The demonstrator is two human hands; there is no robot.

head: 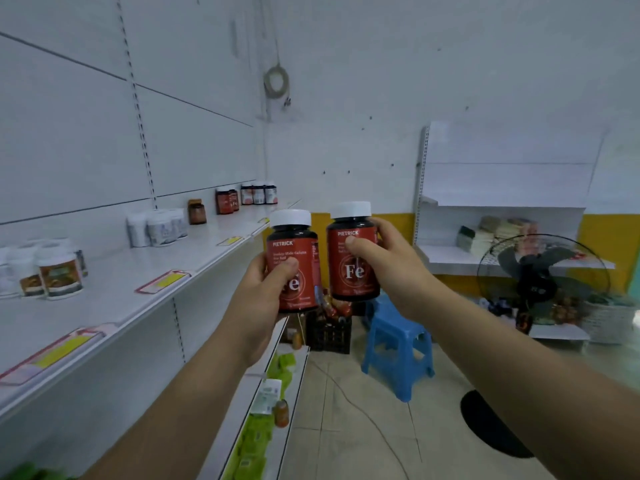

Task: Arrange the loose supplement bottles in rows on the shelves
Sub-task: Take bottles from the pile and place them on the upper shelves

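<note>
My left hand [265, 289] grips a dark bottle with a red "Fe" label and white cap [293, 251]. My right hand [377, 258] grips a matching red-label bottle [351, 271]. Both bottles are upright, side by side in the air to the right of the white shelf [138, 271]. On that shelf stand groups of bottles: orange-label white-cap ones [52, 271] at the left, white ones [157, 226], one brown bottle [196, 211], two red-label ones [227, 200] and three dark ones [259, 192] at the far end.
Price tags [162, 282] line the shelf's front edge. Lower shelves hold green packs [258, 434]. A blue plastic stool [398, 344], a black crate [329, 332] and a black standing fan [540, 271] stand on the tiled floor. Another shelf unit [502, 209] is at the back right.
</note>
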